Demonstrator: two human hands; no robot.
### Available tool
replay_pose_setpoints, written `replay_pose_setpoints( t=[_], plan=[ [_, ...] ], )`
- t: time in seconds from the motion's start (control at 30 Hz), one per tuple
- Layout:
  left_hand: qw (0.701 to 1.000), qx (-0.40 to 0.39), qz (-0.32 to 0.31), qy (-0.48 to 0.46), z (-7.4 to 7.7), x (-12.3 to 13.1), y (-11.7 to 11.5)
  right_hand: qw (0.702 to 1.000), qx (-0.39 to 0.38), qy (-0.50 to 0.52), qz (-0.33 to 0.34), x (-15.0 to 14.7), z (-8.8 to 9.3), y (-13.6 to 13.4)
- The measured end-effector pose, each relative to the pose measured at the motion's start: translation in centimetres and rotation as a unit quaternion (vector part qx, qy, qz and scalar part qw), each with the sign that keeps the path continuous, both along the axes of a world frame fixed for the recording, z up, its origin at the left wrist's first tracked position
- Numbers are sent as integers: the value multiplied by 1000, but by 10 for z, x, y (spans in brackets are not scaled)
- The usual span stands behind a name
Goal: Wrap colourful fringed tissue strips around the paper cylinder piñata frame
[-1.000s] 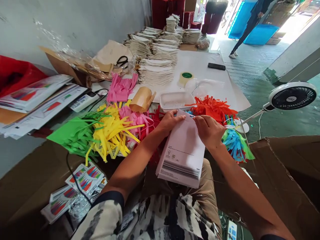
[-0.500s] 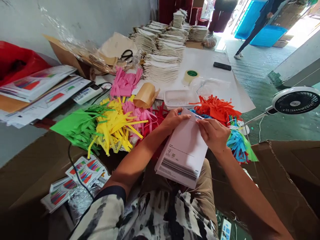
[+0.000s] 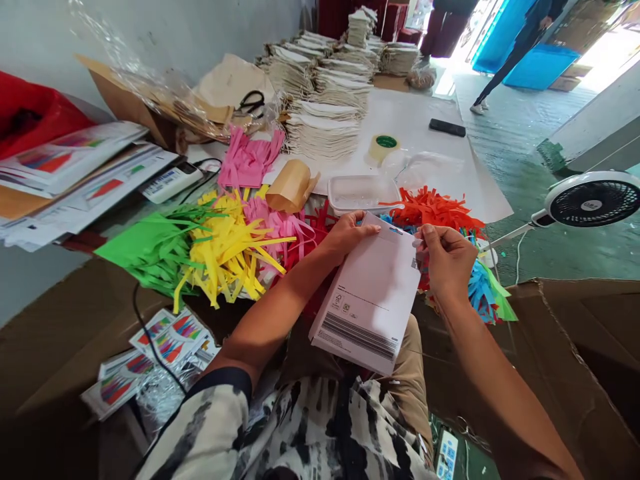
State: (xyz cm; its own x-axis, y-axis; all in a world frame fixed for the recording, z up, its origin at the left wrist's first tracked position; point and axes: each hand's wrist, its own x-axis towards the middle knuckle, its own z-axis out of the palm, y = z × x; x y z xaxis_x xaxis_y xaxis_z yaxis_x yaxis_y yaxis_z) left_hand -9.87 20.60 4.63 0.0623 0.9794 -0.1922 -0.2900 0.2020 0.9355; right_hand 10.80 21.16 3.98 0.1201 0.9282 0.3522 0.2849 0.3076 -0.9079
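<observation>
A flat white cardboard box (image 3: 367,283) with small print and dark stripes rests tilted above my lap. Its upper left corner is gripped by my left hand (image 3: 354,233), thumb on the face. My right hand (image 3: 449,257) is pinched closed just beside the box's upper right edge. A small whitish bit shows at its fingertips, too small to name. Near the top of the box is a hang slot (image 3: 396,231). Behind the box lie red tissue fringes (image 3: 433,212) and a clear plastic tray (image 3: 363,193).
Yellow fringes (image 3: 230,247), green fringes (image 3: 150,247) and pink fringes (image 3: 250,157) lie left. Stacked white bundles (image 3: 323,127), a tape roll (image 3: 384,147) and a phone (image 3: 447,127) are farther back. A fan (image 3: 593,203) stands right; printed cards (image 3: 170,340) lie lower left. A person walks beyond.
My right hand has moved from the top of the box to the right, past its edge. The hang slot now shows uncovered. My left hand keeps its grip.
</observation>
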Motion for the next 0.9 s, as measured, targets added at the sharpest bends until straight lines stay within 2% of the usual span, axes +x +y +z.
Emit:
replay_pose_setpoints(
  t=[0.1,0.2,0.3,0.5,0.63,0.8,0.9],
  plan=[
    [1000,-2,-4,-6,-1,1,2,984,125,-121,-45,2,-1,-3],
    [1000,8,-10,-2,0,3,3,938,235,-250,-42,4,-9,-5],
    [1000,10,-16,4,-1,4,3,898,287,-333,-16,8,-16,-4],
    [1000,8,-20,17,-1,4,2,837,371,-402,9,10,-17,-5],
    [999,14,-24,24,1,5,0,813,400,-423,21,9,-13,-7],
    [999,14,-30,25,2,4,-1,809,388,-438,52,10,-9,-9],
    [999,13,-22,19,2,3,0,810,350,-467,67,12,-5,-14]
  ],
)
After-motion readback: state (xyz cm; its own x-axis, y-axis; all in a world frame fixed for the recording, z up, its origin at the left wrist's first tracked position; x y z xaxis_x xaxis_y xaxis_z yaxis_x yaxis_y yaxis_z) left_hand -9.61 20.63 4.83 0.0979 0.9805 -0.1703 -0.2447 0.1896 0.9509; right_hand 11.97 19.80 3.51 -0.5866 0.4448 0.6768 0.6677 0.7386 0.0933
